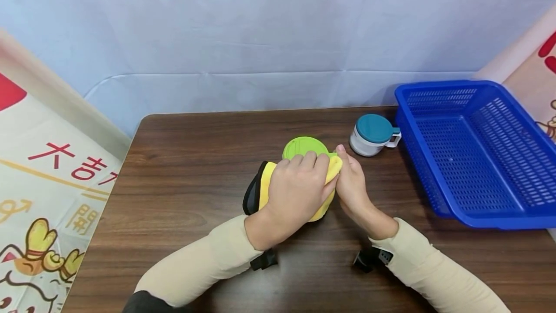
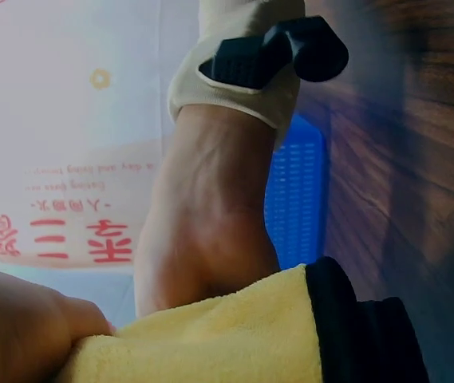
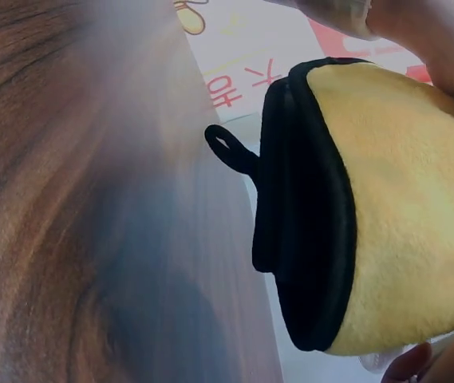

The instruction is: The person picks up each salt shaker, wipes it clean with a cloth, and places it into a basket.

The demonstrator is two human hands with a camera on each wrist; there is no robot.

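Note:
A yellow cloth [image 1: 265, 185] with a black edge is bunched under my left hand [image 1: 295, 187], whose curled fingers grip it against a container with a bright green lid [image 1: 304, 145]. The cloth covers most of this container's body. My right hand [image 1: 354, 182] holds the container at its right side, thumb up beside the lid's tab. In the right wrist view, the folded cloth [image 3: 410, 199] hangs with its black border and small loop above the table, and a sliver of clear container shows below it. The left wrist view shows the cloth [image 2: 227, 335] between both hands.
A white cup-like jar with a teal lid [image 1: 374, 128] and a side handle stands behind my right hand. To its right is a blue perforated basket [image 1: 443, 202]. The brown wooden table [image 1: 182, 168] ends at a pale blue backdrop, with printed sheets on both sides.

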